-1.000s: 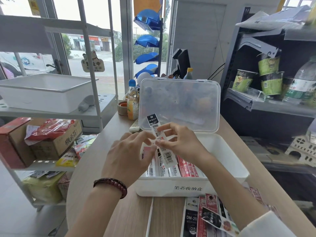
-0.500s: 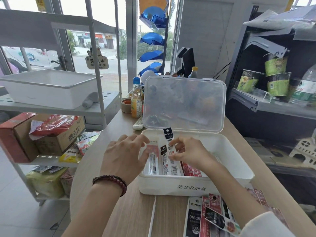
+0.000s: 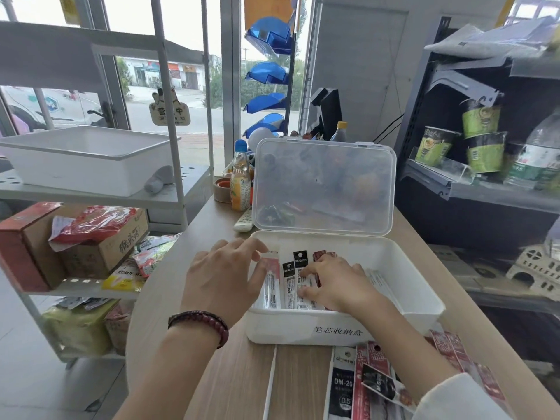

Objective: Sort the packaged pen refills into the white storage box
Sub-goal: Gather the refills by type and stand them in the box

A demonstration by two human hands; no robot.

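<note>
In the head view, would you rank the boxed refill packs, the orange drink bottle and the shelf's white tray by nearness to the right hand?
1. Refill packs, under the right hand in the white storage box.
2. Orange drink bottle, beyond the box, left of its lid.
3. White tray, on the far left shelf.
</note>
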